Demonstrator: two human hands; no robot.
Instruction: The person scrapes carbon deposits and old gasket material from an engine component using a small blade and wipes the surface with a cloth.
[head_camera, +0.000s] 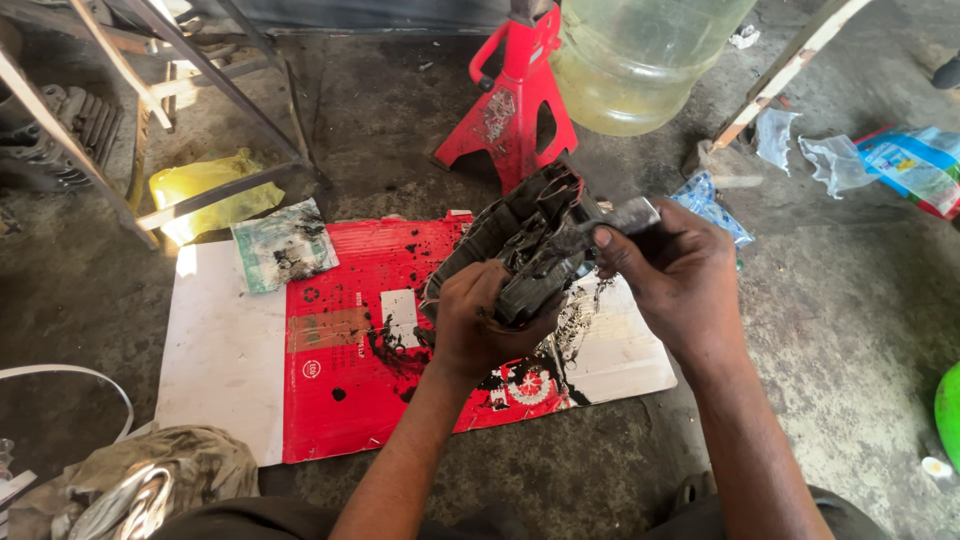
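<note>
My left hand (482, 325) grips a dark, oil-caked metal engine part (525, 235) from below, holding it above a flattened red and white cardboard sheet (340, 400) stained with black oil. My right hand (672, 275) pinches a small greasy grey piece (628, 215) at the part's upper right edge, thumb and fingers closed on it. Both hands are smeared with black grease. The underside of the part is hidden by my left hand.
A red jack stand (515, 105) and a large clear water jug (640, 60) stand on the concrete floor behind. A dirty packet (283, 245) and yellow bag (205, 190) lie left, under a metal frame (190, 60). Rags (150, 480) sit at lower left; plastic wrappers (905, 165) at right.
</note>
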